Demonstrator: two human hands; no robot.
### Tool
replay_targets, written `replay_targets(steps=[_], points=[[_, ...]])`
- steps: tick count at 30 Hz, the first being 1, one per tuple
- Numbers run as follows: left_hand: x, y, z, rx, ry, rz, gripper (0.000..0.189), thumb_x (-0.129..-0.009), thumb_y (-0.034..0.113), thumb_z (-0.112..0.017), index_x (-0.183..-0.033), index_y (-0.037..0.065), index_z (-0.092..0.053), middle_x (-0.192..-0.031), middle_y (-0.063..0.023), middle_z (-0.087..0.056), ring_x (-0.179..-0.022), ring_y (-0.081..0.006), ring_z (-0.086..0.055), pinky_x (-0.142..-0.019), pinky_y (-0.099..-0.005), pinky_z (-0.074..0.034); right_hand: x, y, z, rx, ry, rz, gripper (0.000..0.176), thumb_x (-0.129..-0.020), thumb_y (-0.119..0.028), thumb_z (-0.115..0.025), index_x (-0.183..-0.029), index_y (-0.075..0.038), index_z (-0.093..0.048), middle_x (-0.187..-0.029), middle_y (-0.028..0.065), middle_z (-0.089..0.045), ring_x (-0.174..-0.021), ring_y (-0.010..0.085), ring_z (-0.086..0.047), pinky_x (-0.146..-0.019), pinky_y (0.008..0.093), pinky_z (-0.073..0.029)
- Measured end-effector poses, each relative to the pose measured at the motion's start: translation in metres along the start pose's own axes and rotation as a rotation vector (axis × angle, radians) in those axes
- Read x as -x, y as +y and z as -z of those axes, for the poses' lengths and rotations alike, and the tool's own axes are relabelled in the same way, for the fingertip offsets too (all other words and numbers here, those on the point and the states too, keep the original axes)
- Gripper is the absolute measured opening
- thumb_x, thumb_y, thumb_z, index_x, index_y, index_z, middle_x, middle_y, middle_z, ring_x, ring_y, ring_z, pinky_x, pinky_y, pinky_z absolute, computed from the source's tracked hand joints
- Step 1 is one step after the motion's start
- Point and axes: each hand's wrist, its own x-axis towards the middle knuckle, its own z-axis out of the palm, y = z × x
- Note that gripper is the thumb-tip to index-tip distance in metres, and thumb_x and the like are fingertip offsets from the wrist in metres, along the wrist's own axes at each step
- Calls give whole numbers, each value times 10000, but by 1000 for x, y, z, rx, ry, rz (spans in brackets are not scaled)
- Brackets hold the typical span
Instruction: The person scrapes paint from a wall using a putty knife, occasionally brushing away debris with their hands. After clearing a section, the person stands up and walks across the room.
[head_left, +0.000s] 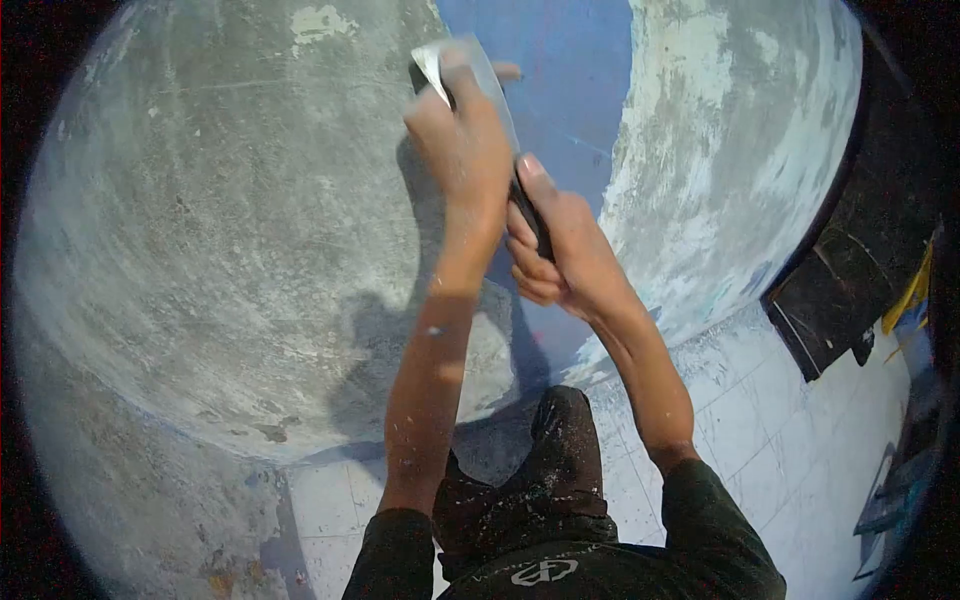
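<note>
A wide metal scraper blade is pressed flat against a wall. My left hand presses on the back of the blade, fingers spread over it. Lower down, my right hand is closed around the scraper's dark handle. The wall to the left is bare grey plaster. A strip of blue paint remains just right of the blade. Farther right the wall is patchy white and blue. My knee in dark, dust-speckled trousers is raised toward the wall.
A pale tiled floor runs along the wall's base at lower right. A dark doorway or panel stands at the right, with a yellow object beside it. Flakes and stains lie at the wall's foot, lower left.
</note>
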Motion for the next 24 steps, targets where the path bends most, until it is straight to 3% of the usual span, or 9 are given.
replay_targets(steps=[5, 7, 10, 13, 15, 18, 20, 22, 24], points=[[30, -41, 3, -7, 46, -84, 568, -1083, 380, -403, -868, 2, -768, -607, -17, -585, -568, -108, -512, -539, -303, -419, 29, 42, 19, -8, 13, -194, 646, -1023, -624, -426, -641, -102, -418, -458, -19, -340, -349, 91, -349, -362, 254, -269], [21, -27, -4, -16, 44, -61, 570, -1088, 364, -395, -869, -13, -764, -570, 5, -521, -550, -107, -487, -515, -311, -395, 6, 31, 15, 55, 89, 3, 652, -1010, -647, -433, -642, -109, -418, -458, -19, -340, -341, 89, -326, -359, 247, -258], [-8, 8, -2, -261, -217, -86, 496, -1052, 406, -394, -1158, 47, -720, -920, -113, -704, -787, -206, -652, -769, -372, -523, 4, 15, 14, -51, 177, 107, 660, -1001, -664, -434, -637, -114, -411, -462, -19, -339, -345, 91, -308, -361, 248, -249], [-23, -7, 1, -324, 95, -1046, 373, -1051, 286, -453, -1210, 49, -693, -787, -76, -659, -653, -197, -597, -622, -359, -480, 35, 40, 39, -232, 363, 148, 670, -1002, -663, -430, -617, -116, -394, -468, -14, -332, -364, 106, -305, -366, 271, -252], [-13, -19, 8, -1028, 212, -1080, 411, -1020, 292, -489, -1355, 73, -581, -1106, -141, -645, -956, -275, -629, -858, -418, -495, 75, 94, 67, -70, 687, 198, 659, -1023, -629, -414, -602, -125, -366, -480, -13, -334, -393, 113, -335, -376, 281, -261], [38, -84, 6, -1224, -336, -1021, 643, -974, 359, -543, -1533, 92, -373, -1587, -197, -356, -1445, -348, -390, -1216, -503, -263, 158, 216, 116, 249, 1027, -8, 593, -1040, -567, -448, -637, -136, -387, -504, -26, -380, -412, 88, -360, -412, 277, -281], [100, -139, 6, -974, -804, -985, 594, -961, 412, -554, -1438, 61, -523, -1564, -191, -407, -1477, -316, -344, -1238, -497, -211, 229, 302, 135, 449, 1053, -274, 515, -999, -433, -610, -681, -32, -557, -581, -23, -410, -555, 111, -392, -496, 351, -299], [139, -179, 21, -768, -1112, -885, 463, -958, 365, -592, -1287, 47, -659, -1525, -173, -469, -1444, -311, -401, -1232, -490, -238, 266, 315, 107, 649, 1017, -310, 537, -992, -391, -626, -600, -45, -506, -513, -6, -426, -432, 124, -405, -445, 313, -325], [130, -193, 30, -602, -1112, -867, 335, -939, 281, -646, -1173, 55, -728, -1498, -141, -512, -1408, -312, -451, -1217, -478, -276, 286, 318, 85, 709, 983, -303, 441, -936, -320, -691, -649, -10, -564, -511, 49, -486, -448, 190, -484, -469, 347, -375]])
